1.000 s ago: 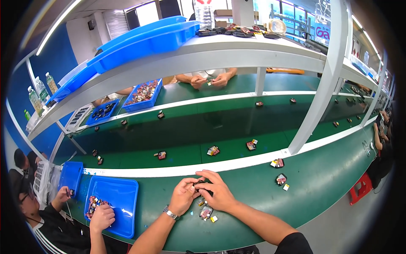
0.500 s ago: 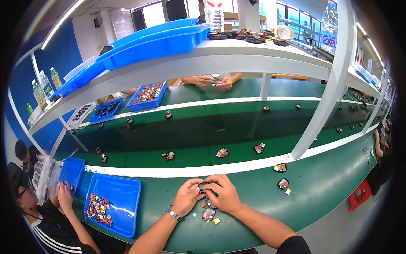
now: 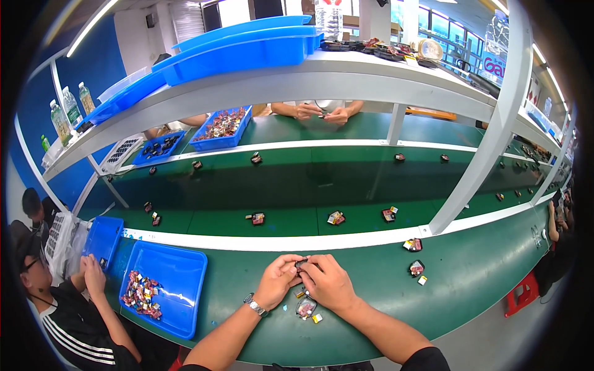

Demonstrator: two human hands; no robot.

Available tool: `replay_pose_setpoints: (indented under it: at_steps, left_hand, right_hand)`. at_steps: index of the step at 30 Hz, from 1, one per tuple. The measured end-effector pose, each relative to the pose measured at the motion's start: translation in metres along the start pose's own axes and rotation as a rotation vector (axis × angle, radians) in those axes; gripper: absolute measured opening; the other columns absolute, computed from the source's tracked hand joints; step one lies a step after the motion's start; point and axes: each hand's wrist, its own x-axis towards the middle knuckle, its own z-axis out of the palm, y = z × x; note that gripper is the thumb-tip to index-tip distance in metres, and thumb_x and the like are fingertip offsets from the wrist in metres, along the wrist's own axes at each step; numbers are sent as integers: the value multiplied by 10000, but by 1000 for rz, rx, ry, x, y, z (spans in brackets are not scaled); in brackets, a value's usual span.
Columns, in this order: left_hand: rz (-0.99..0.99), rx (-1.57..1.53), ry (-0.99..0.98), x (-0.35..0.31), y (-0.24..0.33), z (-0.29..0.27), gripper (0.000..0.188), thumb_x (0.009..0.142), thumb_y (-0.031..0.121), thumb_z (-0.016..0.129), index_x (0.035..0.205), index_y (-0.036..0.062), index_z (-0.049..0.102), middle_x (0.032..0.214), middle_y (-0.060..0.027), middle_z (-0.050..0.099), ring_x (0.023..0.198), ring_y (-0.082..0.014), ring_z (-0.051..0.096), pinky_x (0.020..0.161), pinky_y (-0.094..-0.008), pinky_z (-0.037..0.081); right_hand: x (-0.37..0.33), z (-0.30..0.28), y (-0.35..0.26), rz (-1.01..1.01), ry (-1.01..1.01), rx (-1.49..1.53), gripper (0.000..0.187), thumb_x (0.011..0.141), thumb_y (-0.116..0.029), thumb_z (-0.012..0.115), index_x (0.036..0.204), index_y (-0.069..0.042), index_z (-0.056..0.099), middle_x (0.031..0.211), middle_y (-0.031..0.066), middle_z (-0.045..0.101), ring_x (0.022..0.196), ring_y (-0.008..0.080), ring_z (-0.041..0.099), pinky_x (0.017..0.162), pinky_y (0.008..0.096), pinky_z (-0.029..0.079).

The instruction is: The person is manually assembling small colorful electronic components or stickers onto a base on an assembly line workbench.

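My left hand (image 3: 278, 281) and my right hand (image 3: 329, 282) meet above the green work surface, fingers closed around a small black part (image 3: 301, 264). Fingertips hide most of it, so its exact kind does not show. Just below them lies a small black-rimmed electronic module (image 3: 305, 307) with red and silver parts and a yellow-white tag (image 3: 317, 318). Another small piece with yellow on it (image 3: 300, 293) sits between that module and my hands, partly covered by my fingers.
To the left, a blue tray (image 3: 199, 290) holds a heap of red and yellow-white parts (image 3: 142, 295). A co-worker (image 3: 74, 309) sits beyond it. Similar modules (image 3: 417, 268) lie at the right and on the green belt (image 3: 297, 221). A white shelf post (image 3: 473, 157) rises at the right.
The whole view has shifted slightly. Both hands keep hold of the black part, which is now more covered by my fingers. The module below stays where it was.
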Motion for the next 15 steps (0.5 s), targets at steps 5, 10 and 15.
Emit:
replay_pose_setpoints:
  at_steps: [5, 10, 15]
  left_hand:
    - [-17, 67, 10, 1, 1, 3, 266, 1007, 50, 492, 1269, 10, 478, 1233, -108, 596, 1142, -190, 592, 998, -385, 498]
    - [-19, 75, 17, 0, 3, 5, 260, 1012, 40, 473, 1270, 5, 478, 1235, -109, 598, 1130, -187, 598, 990, -378, 506]
    - [-18, 128, 21, 1, 1, 4, 257, 1017, 26, 444, 1272, -4, 471, 1192, -110, 620, 1098, -175, 614, 976, -358, 516]
  right_hand:
    - [-1, 0, -1, 23, -21, -60, 182, 734, -39, 738, 899, -45, 662, 943, 84, 618, 859, 257, 627, 720, 348, 546]
    - [-1, 2, 0, 15, 17, -40, 179, 734, -34, 731, 896, -39, 654, 945, 88, 618, 846, 261, 626, 703, 344, 550]
    - [-1, 2, 0, 39, 11, -52, 181, 733, -31, 731, 898, -36, 658, 946, 88, 617, 837, 254, 625, 696, 344, 550]
